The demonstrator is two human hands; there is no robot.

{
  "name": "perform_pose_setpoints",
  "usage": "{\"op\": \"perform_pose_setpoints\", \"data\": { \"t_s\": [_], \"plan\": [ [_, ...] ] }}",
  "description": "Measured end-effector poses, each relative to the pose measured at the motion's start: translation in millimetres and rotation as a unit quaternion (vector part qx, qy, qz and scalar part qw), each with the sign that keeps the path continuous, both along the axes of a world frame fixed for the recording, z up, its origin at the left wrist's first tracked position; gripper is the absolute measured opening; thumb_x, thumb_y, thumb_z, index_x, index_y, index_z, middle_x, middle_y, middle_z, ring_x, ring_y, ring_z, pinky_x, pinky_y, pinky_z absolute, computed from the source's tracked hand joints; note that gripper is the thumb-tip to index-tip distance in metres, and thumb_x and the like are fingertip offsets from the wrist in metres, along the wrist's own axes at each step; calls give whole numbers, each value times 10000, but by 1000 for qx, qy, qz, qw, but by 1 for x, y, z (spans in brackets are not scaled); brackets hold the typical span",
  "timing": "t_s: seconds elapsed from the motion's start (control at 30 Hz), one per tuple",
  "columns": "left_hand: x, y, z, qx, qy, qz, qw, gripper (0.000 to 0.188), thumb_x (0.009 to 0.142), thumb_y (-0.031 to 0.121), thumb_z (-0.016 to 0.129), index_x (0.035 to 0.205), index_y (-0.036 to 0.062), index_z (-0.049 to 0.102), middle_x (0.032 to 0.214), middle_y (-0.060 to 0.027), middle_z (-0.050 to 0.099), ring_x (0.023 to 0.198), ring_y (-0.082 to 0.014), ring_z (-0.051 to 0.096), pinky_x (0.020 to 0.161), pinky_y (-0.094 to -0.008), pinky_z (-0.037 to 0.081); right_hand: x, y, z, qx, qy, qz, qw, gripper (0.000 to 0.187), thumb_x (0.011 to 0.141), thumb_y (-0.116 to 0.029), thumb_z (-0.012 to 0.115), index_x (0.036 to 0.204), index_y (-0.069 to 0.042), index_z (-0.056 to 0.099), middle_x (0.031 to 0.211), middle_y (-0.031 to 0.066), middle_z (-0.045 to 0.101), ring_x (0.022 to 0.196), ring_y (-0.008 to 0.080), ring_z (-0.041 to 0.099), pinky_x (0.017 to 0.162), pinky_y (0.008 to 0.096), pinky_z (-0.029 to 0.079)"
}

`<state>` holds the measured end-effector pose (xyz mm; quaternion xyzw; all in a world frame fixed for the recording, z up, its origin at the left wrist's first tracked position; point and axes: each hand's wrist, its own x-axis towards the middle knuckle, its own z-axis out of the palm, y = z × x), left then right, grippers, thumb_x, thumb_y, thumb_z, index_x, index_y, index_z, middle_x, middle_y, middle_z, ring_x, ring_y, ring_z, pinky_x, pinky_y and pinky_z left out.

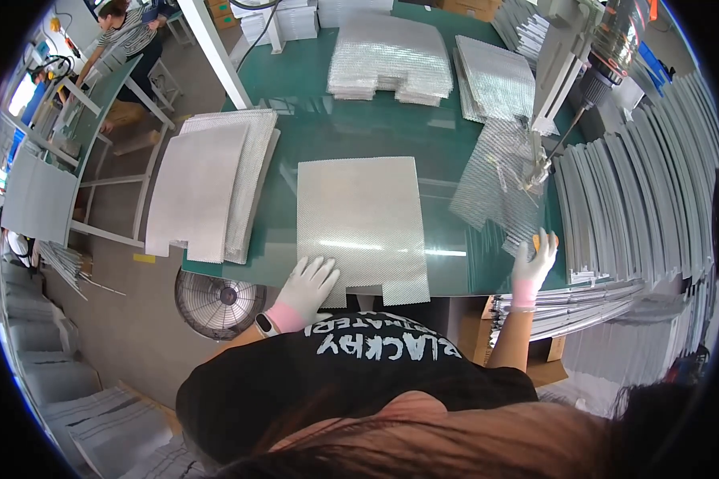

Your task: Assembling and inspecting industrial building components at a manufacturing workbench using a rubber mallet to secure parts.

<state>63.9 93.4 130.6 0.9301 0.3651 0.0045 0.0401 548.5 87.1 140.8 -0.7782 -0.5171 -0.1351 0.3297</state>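
A pale grey mesh sheet (359, 207) with a notch in its near edge lies flat on the green table in front of me. My left hand (309, 286), in a white glove with a pink cuff, rests on the sheet's near left corner, fingers stretched out. To the right, near the table's front edge, my gloved right hand (538, 259) has its fingers closed on a small orange object (536, 241), mostly hidden by them. Just beyond that hand lies a see-through mesh piece (497, 180), partly under the tip of a bench-mounted tool (539, 172).
Notched sheets are stacked at the left (208, 184) and at the back (390, 56). Many grey panels (639, 191) stand upright along the right side. A floor fan (220, 303) sits below the table's left front edge. At the far left, another person (128, 40) works at a bench.
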Motion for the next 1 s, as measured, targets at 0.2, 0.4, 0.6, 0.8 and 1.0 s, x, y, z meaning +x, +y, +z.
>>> {"op": "perform_pose_setpoints", "data": {
  "t_s": [0.2,0.4,0.6,0.8,1.0],
  "plan": [
    [-20,-4,37,108,-335,90,932,274,869,30,658,1141,4,681,1055,-138,715,883,-305,693,811,-368,568,-79,-19,12,17,174,197,965,193,900,-16,612,1059,12,718,984,152,735,912,287,713,869,360,548],
    [4,-13,40,-16,-631,301,715,305,1019,90,550,1272,-70,606,1129,-136,692,988,-171,652,864,-263,506,-161,-6,-6,-182,467,400,767,433,1009,-157,558,1391,42,514,1255,178,658,1139,241,655,965,358,541],
    [61,-29,-41,-383,-664,273,582,399,1017,92,568,1388,-27,486,1338,-97,594,1216,-151,554,1061,-314,430,-218,40,-21,-85,776,307,544,532,986,-128,604,1447,45,403,1303,157,599,1193,260,603,1016,365,498],
    [-5,-30,4,-573,-318,62,753,402,1042,252,539,1379,36,567,1320,-96,657,1241,-187,598,1067,-328,447,-182,73,-29,-163,423,257,854,820,833,-134,723,1510,77,311,1139,198,673,992,246,686,860,345,549],
    [-96,-1,91,0,-434,388,813,322,850,92,714,1165,27,692,990,-123,729,1001,-262,694,917,-369,526,-192,73,30,-340,25,185,922,846,835,-365,722,1517,-16,362,1164,212,644,1032,362,642,884,446,528]
  ]
}}
